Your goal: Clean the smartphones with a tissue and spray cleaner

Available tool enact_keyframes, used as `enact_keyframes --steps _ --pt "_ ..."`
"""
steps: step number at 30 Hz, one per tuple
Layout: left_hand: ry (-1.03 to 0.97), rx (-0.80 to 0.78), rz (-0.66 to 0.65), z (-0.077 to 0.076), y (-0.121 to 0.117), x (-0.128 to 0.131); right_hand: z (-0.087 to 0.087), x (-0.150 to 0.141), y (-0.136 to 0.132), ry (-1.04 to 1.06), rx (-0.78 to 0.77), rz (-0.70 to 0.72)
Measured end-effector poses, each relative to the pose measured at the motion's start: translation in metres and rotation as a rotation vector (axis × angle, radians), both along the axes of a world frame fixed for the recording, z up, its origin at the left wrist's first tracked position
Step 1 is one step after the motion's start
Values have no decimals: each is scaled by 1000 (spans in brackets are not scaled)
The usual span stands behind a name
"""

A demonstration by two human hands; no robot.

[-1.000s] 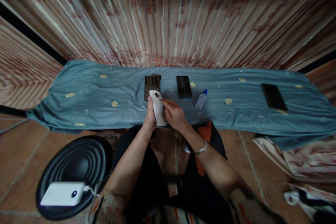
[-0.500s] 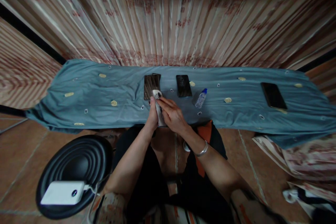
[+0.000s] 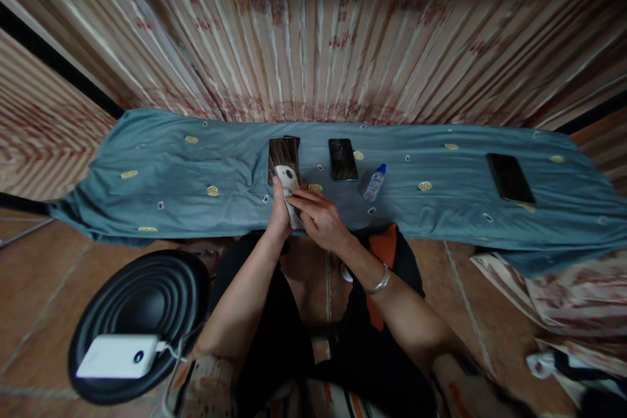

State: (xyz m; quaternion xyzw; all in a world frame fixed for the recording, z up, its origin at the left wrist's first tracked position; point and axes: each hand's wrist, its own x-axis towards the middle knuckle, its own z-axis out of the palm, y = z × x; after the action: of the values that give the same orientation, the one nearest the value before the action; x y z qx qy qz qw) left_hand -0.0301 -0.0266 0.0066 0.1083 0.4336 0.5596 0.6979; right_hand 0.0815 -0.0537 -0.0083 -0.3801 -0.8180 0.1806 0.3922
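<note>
Power bank: white (image 3: 115,356), near left, lying on a black ribbed round piece (image 3: 179,274), with a pale cable (image 3: 183,342) at its right end.
Bracelet: silver (image 3: 380,280), on the right wrist.
Left hand: (image 3: 280,214) closed around the left side of the white phone (image 3: 285,174), thumb along the edge; its other fingers are hidden.
Right hand: (image 3: 322,221) two fingers nearly straight across the phone's back; thumb and palm hidden, so whether it grips cannot be told.
White phone: raised at the tabletop's near edge, tilted, camera side up, far end overlapping the dark phones in view.
Bottle: clear, blue-capped (image 3: 375,184), right of the hands.
Far-right phone: black (image 3: 511,178), flat, well apart.
Middle phone: dark, cracked-looking (image 3: 343,159), left of the bottle.
Dark phones: one (image 3: 279,153) partly covering another (image 3: 297,142).
Tabletop: blue-green cloth (image 3: 235,173).
Curtain: striped, floral (image 3: 318,65), beyond.
</note>
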Motion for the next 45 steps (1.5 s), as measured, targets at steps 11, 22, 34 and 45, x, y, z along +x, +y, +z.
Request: enact_keyframes --steps 11,22,34,45 --pt "-9 35 18 2 0 5 -2 1 2 19 30 11" --pt "-36 16 -11 5 -2 2 1 0 -2 7 23 18" --pt "-7 -55 -44 8 0 -5 0 1 -3 19 70 75" --pt "30 -46 -77 11 -2 -3 1 1 -3 31 57 63"
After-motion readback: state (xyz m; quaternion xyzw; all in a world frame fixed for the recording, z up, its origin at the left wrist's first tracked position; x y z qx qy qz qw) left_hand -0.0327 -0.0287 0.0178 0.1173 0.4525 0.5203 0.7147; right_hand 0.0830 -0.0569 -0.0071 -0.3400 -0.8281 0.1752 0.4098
